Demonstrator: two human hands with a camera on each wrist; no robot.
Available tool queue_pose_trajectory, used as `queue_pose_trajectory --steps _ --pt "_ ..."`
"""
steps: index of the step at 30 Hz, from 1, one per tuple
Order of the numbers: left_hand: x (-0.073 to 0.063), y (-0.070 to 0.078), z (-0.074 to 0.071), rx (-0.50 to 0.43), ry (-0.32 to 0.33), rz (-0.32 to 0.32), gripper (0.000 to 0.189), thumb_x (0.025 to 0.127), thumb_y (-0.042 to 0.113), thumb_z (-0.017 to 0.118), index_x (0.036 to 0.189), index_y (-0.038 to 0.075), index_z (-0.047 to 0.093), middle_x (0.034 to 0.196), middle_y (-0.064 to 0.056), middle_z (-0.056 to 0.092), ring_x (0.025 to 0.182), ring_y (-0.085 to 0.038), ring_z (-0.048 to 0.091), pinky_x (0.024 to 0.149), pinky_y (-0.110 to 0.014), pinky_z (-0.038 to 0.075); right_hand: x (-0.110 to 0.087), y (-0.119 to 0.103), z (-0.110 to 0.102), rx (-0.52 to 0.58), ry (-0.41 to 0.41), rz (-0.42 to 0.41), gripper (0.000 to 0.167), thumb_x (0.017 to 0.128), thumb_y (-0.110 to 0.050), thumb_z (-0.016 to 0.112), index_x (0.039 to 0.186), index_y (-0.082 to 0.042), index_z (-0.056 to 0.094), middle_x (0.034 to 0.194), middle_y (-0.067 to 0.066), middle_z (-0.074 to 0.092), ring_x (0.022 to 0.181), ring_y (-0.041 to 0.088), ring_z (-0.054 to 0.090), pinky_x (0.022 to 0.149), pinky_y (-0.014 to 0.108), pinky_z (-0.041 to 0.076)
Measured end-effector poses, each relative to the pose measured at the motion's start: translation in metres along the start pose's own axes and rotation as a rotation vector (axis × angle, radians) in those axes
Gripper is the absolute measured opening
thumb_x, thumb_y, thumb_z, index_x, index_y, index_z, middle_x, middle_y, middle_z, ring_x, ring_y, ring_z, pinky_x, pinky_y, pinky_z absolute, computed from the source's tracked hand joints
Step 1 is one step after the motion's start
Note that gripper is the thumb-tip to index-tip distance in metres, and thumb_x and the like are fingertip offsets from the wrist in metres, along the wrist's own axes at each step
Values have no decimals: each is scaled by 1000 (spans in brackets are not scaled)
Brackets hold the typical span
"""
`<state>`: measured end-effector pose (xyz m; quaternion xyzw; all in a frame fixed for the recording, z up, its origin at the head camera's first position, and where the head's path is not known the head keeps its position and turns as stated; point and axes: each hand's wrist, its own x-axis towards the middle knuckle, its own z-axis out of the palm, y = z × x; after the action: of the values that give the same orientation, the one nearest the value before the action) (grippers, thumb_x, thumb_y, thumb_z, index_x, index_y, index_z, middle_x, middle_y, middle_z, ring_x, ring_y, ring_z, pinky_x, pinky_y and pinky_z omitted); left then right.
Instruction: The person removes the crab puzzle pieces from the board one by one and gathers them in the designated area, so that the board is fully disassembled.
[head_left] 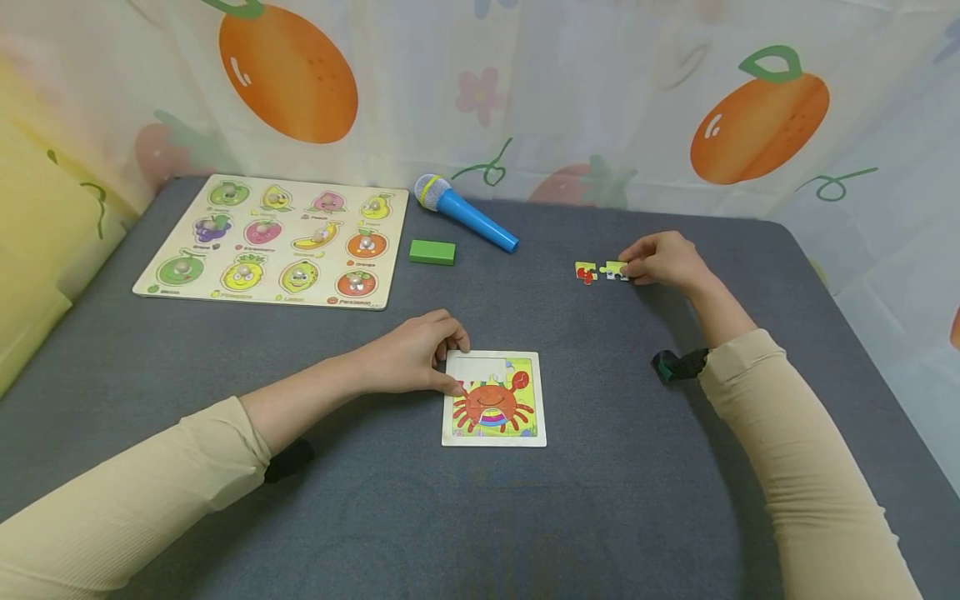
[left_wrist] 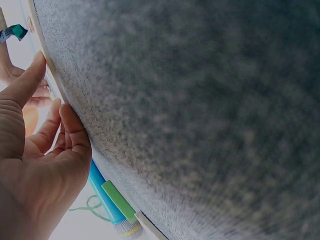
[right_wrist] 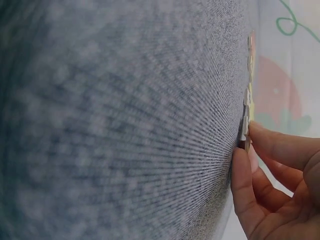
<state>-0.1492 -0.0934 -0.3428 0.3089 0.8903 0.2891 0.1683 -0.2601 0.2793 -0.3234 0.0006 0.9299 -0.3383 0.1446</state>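
Note:
A square crab jigsaw board (head_left: 531,440) with a white frame lies on the table, its upper left part a bare white recess. My left hand (head_left: 412,354) holds the board by its left side, thumb over the lower edge area and fingers at the top left corner. Farther right, my right hand (head_left: 663,260) pinches a yellow and white puzzle piece (head_left: 615,271) between thumb and fingers, close over the table. Just left of it lies another puzzle piece (head_left: 586,272), yellow with red. In the right wrist view, the pinched piece (right_wrist: 245,127) shows edge-on.
At the back left lies a wooden fruit peg board (head_left: 270,298). Beside it are a blue toy microphone (head_left: 476,218) and a green block (head_left: 432,252). A printed curtain (head_left: 585,75) hangs behind the grey table (head_left: 600,517). Dark wrist straps show at both sleeves.

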Motion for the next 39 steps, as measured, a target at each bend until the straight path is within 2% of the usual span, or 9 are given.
queue_pose_trajectory --steps 10,17,23,28,33,36,39 --pt "-1 1 -1 -1 -2 -6 45 77 23 85 112 6 62 103 -6 55 89 -16 52 77 -26 44 0 -2 1 -16 2 -2 32 93 -9 65 121 6 64 107 18 70 73 1 63 72 24 58" --pt "0 0 -1 2 1 0 45 77 23 85 111 6 62 103 -6 55 89 -15 52 77 -25 44 -1 -3 0 -16 -8 -8 33 93 -11 66 121 6 64 100 11 72 72 1 64 72 24 58" --pt "-1 1 0 -2 3 -3 45 76 22 86 111 6 62 103 -6 55 89 -15 52 77 -26 45 -2 -2 -1 -38 22 -13 32 93 -15 67 120 2 65 98 7 70 75 5 65 76 28 58" --pt "-1 0 0 -1 2 -1 45 76 23 86 111 6 62 103 -6 55 89 -15 52 77 -26 45 -3 -5 -2 -54 73 -38 31 95 -18 65 121 -2 64 96 5 67 84 15 68 82 36 58" --pt "-1 0 0 0 3 2 45 76 23 86 111 6 62 103 -7 55 89 -15 52 77 -26 45 -7 -14 -1 -73 116 -73 32 96 -21 64 124 -5 63 103 9 67 91 25 68 85 42 55" --pt "-1 0 0 3 6 2 45 76 22 86 111 6 62 104 -6 55 89 -15 52 77 -26 45 -11 -21 1 -61 123 -102 33 96 -23 64 125 -6 63 105 10 68 92 27 68 84 42 55" --pt "-1 1 0 5 6 -1 45 76 22 86 111 6 62 104 -6 55 89 -15 52 77 -26 45 -15 -28 4 -44 108 -136 34 95 -23 65 124 -6 64 103 7 67 89 22 68 83 39 56"
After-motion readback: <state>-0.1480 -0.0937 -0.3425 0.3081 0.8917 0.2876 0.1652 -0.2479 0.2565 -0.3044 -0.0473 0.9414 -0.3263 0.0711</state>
